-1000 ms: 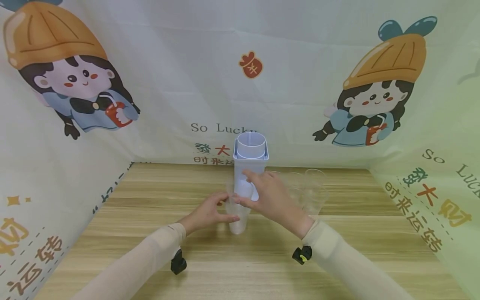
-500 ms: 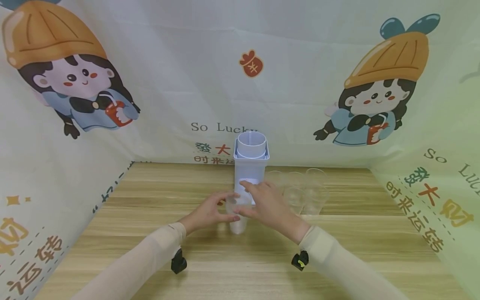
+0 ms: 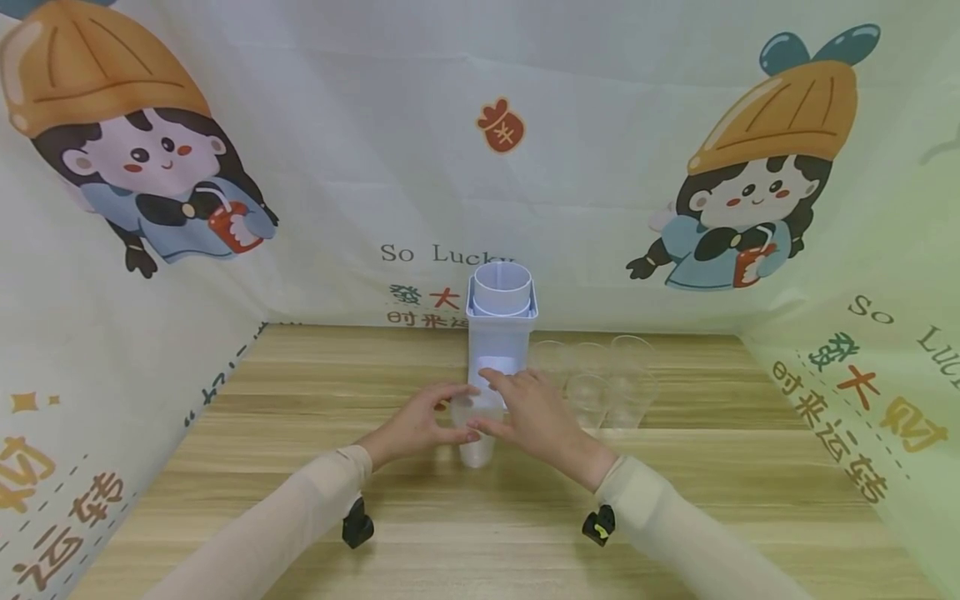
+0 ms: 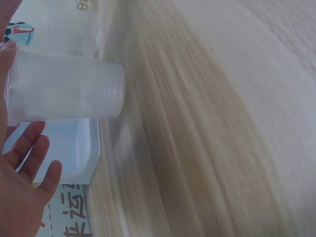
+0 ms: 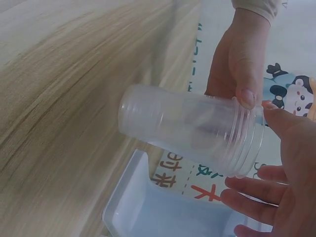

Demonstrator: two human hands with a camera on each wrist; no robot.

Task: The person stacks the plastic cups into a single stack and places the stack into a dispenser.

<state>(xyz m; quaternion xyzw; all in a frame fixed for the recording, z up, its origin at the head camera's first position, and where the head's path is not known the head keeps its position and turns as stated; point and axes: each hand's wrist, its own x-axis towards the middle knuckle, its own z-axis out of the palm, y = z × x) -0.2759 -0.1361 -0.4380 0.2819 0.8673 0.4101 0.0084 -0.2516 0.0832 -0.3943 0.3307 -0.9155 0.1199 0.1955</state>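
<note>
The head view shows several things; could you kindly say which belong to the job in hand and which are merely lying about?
Likely the job:
nested clear cups, between left hand and right hand
other clear cups at right
pale blue holder, perhaps

Merely around:
patterned backdrop
wooden table
black wrist cameras

From my remote seat I look into a small, booth-like recording corner: a wood-grain tabletop (image 3: 480, 546) closed in at the back and both sides by pale cloth (image 3: 360, 117). The cloth is printed with cartoon children (image 3: 750, 196) in orange hats, a red pouch (image 3: 502, 126), Chinese characters and "So Lucky". Small black cameras (image 3: 357, 525) at the person's wrists suggest filming. I can't tell what building surrounds it.
</note>
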